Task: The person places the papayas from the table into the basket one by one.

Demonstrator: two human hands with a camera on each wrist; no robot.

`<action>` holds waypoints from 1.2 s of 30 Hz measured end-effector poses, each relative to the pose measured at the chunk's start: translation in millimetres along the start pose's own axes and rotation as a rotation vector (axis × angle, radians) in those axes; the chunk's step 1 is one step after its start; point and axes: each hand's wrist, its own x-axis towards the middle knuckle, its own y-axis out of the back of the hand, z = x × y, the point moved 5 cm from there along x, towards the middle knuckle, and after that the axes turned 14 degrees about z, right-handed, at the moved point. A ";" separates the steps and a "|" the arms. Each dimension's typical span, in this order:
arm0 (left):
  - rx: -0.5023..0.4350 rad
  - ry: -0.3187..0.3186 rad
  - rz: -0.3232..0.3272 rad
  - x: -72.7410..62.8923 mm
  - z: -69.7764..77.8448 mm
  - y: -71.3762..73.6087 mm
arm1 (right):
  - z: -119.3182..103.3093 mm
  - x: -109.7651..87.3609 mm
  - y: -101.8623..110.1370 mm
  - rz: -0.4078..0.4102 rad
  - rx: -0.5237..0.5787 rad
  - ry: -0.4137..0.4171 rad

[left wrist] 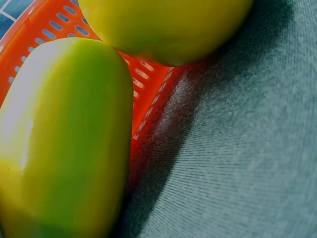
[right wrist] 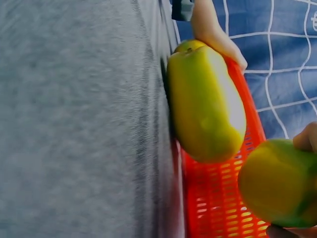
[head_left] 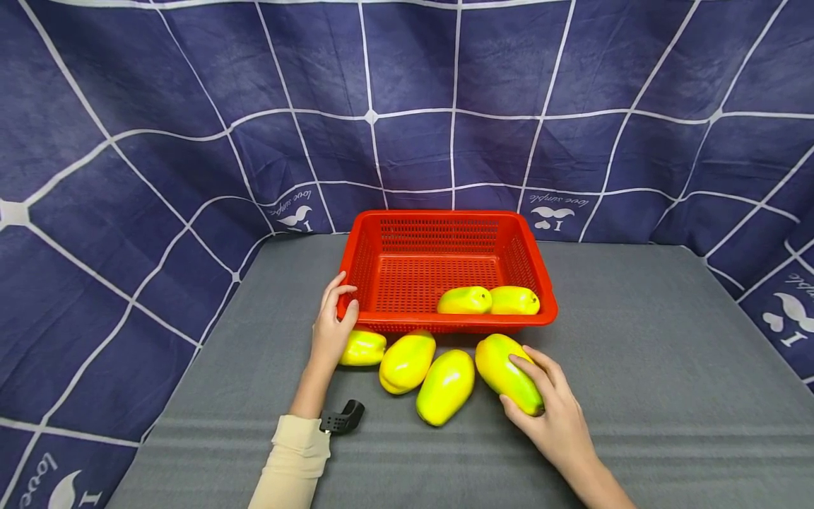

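Observation:
At the front right of the red plastic basket, my right hand grips a yellow-green papaya, thumb on the near side and fingers over the far side. The right wrist view shows a fingertip against this papaya. My left hand holds the basket's front left corner, fingers at the rim. Three more papayas lie in front of the basket: one partly behind the left wrist, one in the middle, one nearer. The left hand is out of sight in its own wrist view.
Inside the basket, two papayas lie side by side at the front right. A grey cloth covers the table. Blue curtain with white lines hangs behind and at both sides. A black strap device sits on the left wrist.

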 end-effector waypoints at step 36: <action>0.011 0.013 -0.013 0.5 -0.8 -0.1 | -46.4 124.9 -130.2 -0.538 -0.015 0.105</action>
